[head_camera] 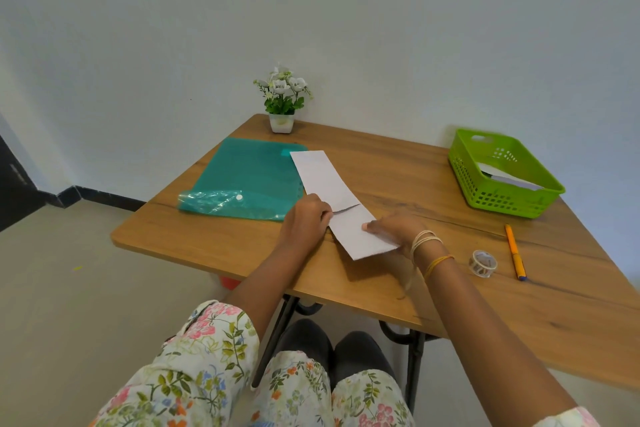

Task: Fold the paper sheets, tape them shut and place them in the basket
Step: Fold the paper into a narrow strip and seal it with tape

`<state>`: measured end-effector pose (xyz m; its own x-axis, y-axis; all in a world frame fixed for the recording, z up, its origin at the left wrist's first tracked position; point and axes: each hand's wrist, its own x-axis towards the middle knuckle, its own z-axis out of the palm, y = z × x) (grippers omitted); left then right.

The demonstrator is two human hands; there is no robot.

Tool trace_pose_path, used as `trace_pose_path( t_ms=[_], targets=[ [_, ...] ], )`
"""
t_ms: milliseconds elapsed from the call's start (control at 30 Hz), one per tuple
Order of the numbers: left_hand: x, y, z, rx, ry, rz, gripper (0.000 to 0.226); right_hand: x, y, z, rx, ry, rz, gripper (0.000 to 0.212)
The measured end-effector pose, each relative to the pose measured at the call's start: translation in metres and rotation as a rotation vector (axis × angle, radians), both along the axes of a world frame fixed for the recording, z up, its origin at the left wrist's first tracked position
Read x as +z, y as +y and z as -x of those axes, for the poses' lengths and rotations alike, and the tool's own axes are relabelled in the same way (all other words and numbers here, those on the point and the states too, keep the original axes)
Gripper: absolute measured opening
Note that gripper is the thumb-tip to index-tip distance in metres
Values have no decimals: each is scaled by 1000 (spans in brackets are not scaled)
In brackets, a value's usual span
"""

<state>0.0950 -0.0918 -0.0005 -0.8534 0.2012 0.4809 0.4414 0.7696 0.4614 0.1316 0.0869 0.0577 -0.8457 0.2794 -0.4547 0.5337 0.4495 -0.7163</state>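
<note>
A long white paper strip (323,180), folded lengthwise, lies on the wooden table (214,239), running from the teal folder toward me. Its near end is folded over, with the flap edge at the strip's middle. My left hand (306,218) pinches the strip's left edge at that fold. My right hand (394,229) presses flat on the folded flap's right side. A green plastic basket (464,170) at the far right holds folded white paper (505,177). A roll of clear tape (482,263) sits right of my right wrist.
A teal plastic folder (249,177) lies at the left, its far corner under the strip. A small potted plant (282,100) stands at the table's back edge by the wall. An orange pen (515,251) lies right of the tape. My knees are under the table's near edge.
</note>
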Motion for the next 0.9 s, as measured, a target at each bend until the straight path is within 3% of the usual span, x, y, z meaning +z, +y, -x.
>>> trace_pose_path(
  t_ms=[200,267,333,500,667,900],
  targets=[
    [2,0,-4,-89,5,29,16,-10,-18,16,-136,155,130,40],
    [2,0,-5,-91,4,35,17,-13,-21,17,-158,233,82,22],
    [2,-1,-4,-82,3,34,17,-9,-25,13,-176,293,30,27],
    [3,1,-3,-62,8,30,17,-3,-32,-2,-141,266,225,19],
    [3,0,-3,-77,15,21,18,-10,-33,-8,-174,438,171,11],
    [4,-1,-7,-131,20,0,16,-18,-35,4,-259,440,83,9]
  ],
)
